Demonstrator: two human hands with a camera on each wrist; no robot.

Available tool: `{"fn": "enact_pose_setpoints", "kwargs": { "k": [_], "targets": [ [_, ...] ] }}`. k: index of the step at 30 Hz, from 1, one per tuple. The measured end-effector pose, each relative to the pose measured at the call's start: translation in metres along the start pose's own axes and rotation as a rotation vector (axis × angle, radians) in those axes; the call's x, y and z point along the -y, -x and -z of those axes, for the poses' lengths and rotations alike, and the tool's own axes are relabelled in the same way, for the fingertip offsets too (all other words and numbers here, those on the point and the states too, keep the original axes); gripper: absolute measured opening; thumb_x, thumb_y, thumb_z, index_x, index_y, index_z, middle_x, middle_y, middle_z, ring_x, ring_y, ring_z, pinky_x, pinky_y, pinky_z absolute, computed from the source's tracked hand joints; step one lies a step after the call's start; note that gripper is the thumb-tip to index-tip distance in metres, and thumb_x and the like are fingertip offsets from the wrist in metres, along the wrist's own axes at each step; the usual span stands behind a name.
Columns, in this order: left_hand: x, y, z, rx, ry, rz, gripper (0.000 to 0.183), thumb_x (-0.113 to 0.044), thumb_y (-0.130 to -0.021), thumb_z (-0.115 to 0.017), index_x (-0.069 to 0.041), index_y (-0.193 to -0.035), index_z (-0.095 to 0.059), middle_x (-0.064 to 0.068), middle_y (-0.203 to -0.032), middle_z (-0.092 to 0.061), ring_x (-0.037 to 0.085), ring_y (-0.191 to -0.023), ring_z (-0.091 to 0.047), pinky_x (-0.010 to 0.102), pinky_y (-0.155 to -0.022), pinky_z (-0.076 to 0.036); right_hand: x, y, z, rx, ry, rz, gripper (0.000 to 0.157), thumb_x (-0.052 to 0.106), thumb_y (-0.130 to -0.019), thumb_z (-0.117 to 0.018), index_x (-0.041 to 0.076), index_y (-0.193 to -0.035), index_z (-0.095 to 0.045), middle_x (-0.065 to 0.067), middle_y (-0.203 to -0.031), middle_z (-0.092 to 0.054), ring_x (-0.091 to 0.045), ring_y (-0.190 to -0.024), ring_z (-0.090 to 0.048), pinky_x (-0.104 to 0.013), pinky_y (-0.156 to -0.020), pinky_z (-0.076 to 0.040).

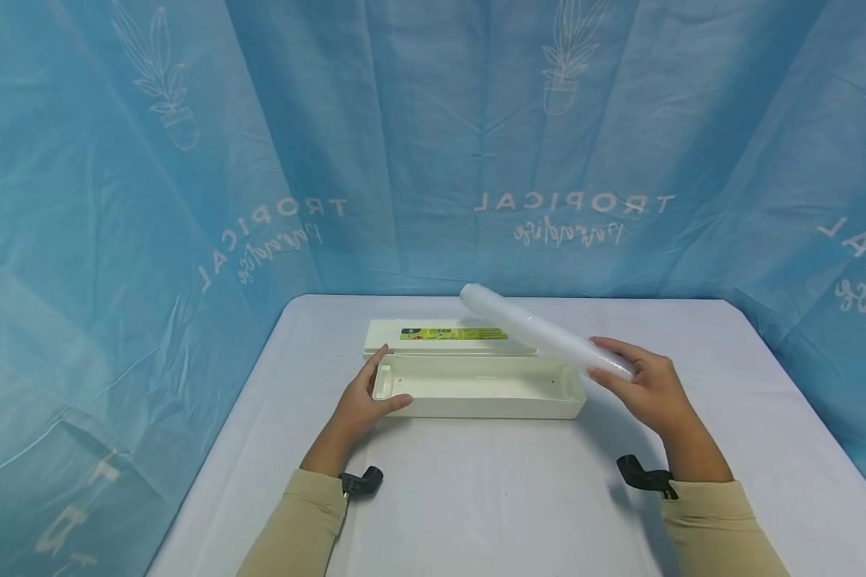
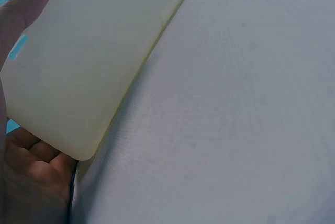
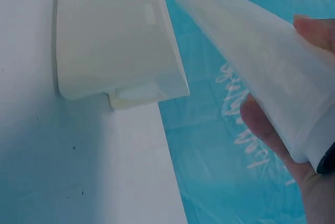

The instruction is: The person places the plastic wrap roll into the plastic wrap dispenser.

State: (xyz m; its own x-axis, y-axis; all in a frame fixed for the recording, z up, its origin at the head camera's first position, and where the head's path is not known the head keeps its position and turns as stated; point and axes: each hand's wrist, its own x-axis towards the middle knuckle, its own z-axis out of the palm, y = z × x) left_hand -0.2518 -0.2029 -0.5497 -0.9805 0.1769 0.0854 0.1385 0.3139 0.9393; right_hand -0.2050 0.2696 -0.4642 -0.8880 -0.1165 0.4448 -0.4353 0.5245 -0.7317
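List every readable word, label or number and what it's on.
"TROPICAL": blue curtain, mirrored, repeated.
"Paradise": same curtain, beneath it, mirrored.
Pale letters, curtain's lower left: too faint to read.
Yellow-green label on the lid: too small to read.

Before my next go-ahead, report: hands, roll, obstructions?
Left hand grips open box at left end. Right hand holds plastic roll, raised and slanted. Labeled lid behind box; no obstruction seen.

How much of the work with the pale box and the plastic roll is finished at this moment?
Done: the box is open, its lid lying behind it. In hand: the right hand grips the roll, tilted and not yet inside, while the left hand holds the box's left end. Remaining, probably: laying the roll inside and fitting the lid.
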Motion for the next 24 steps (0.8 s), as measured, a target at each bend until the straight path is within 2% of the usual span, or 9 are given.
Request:
{"fn": "enact_pose_setpoints", "kwargs": {
  "k": [6,19,24],
  "targets": [
    [-0.001,0.000,0.000,0.007,0.010,0.003,0.109,-0.026,-0.084,-0.094,-0.025,-0.169,-0.026,0.005,-0.162,-0.042,0.029,-0.137,-0.052,0.050,-0.109,-0.045,0.000,0.000,-0.006,0.012,-0.007,0.026,0.047,0.004,-0.093,-0.082,0.000,-0.138,-0.068,-0.019,-0.133,-0.068,-0.020,-0.107,-0.065,-0.015,-0.078,-0.054],
    [-0.001,0.001,0.001,0.003,-0.001,0.002,0.109,-0.027,-0.084,-0.094,-0.026,-0.169,-0.026,0.007,-0.162,-0.042,0.030,-0.135,-0.053,0.051,-0.107,-0.047,0.010,0.001,-0.010,0.043,-0.058,0.094,0.047,-0.002,-0.090,-0.084,0.003,-0.134,-0.071,-0.016,-0.130,-0.070,-0.020,-0.106,-0.068,-0.017,-0.078,-0.056],
    [0.001,0.000,0.001,0.008,0.000,-0.004,0.108,-0.025,-0.085,-0.093,-0.025,-0.169,-0.026,0.007,-0.163,-0.041,0.030,-0.137,-0.052,0.052,-0.109,-0.045,0.016,0.000,-0.011,0.080,-0.114,0.111,0.046,-0.004,-0.090,-0.082,0.001,-0.134,-0.071,-0.016,-0.130,-0.070,-0.019,-0.107,-0.068,-0.020,-0.079,-0.056]
  ]
}}
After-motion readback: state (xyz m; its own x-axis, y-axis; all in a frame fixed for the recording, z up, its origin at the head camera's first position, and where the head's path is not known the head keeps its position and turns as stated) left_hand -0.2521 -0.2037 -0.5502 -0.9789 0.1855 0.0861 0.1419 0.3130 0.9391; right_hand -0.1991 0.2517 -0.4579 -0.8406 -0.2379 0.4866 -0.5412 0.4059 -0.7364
